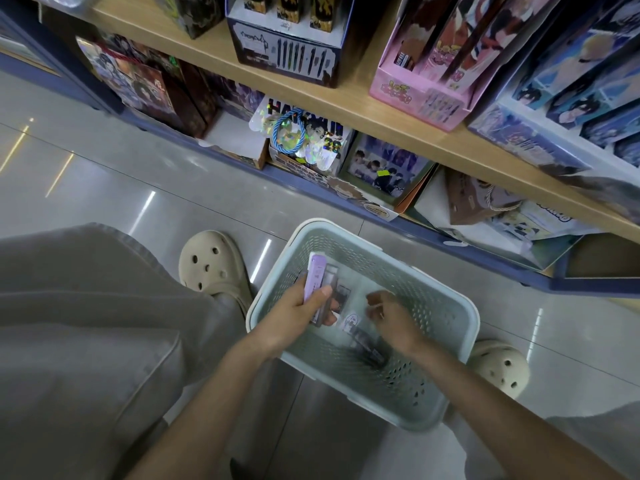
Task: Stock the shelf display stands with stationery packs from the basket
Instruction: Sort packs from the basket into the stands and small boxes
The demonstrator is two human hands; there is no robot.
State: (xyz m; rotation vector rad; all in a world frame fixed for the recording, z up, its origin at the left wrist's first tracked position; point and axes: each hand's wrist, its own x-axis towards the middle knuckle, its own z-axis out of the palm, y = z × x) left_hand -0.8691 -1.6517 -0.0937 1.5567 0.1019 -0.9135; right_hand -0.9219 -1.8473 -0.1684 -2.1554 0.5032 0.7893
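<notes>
A pale green perforated basket stands on the floor between my feet. My left hand is inside it, closed around a few stationery packs, the top one lilac. My right hand hovers blurred over the basket's middle, fingers bent, with nothing clearly in it. Below that hand lie more packs, dark with a white label. Above the basket, a wooden shelf carries the display stands: a dark pen stand, a pink stand and a blue stand.
Under the wooden shelf, the lowest level holds boxed sets, a holographic pack with a blue cord and a framed picture. My cream clogs flank the basket on the glossy tiled floor. My grey trouser leg fills the lower left.
</notes>
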